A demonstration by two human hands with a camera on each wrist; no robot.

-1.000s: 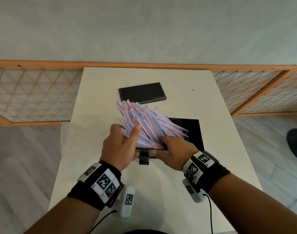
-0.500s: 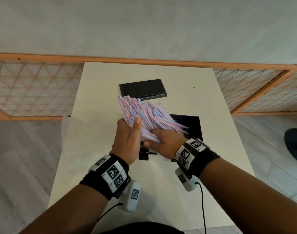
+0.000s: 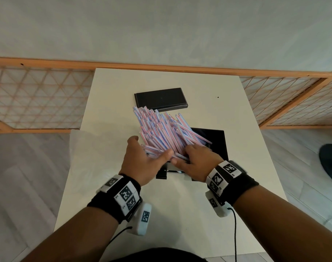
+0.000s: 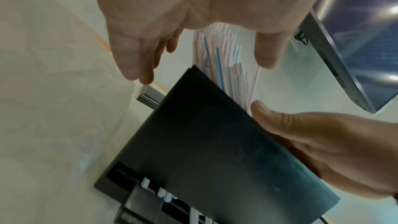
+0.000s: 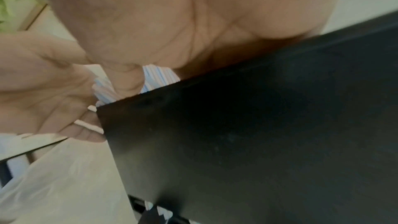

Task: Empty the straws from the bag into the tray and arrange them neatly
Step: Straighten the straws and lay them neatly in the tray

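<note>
A thick fan of pink, blue and white straws (image 3: 161, 129) leans up and to the left out of the black tray (image 3: 219, 142) at the table's middle. My left hand (image 3: 150, 148) stands open against the fan's left side, its thumb under the near ends and its fingers straight (image 4: 137, 57). My right hand (image 3: 191, 156) grips the near ends of the straws at the tray's front edge, with its thumb (image 5: 127, 81) curled onto them. The tray's dark wall (image 4: 215, 142) fills both wrist views (image 5: 258, 125) and hides the right fingers.
A flat black lid (image 3: 161, 99) lies just beyond the straw tips. A clear plastic bag (image 3: 80, 148) is spread on the table's left side. A small black front piece (image 3: 161, 174) juts from the tray toward me. Wooden lattice screens (image 3: 38, 101) flank the table.
My left hand has let go of the bundle and opened beside it. The straws have fanned out wider. My right hand has stayed on the near ends.
</note>
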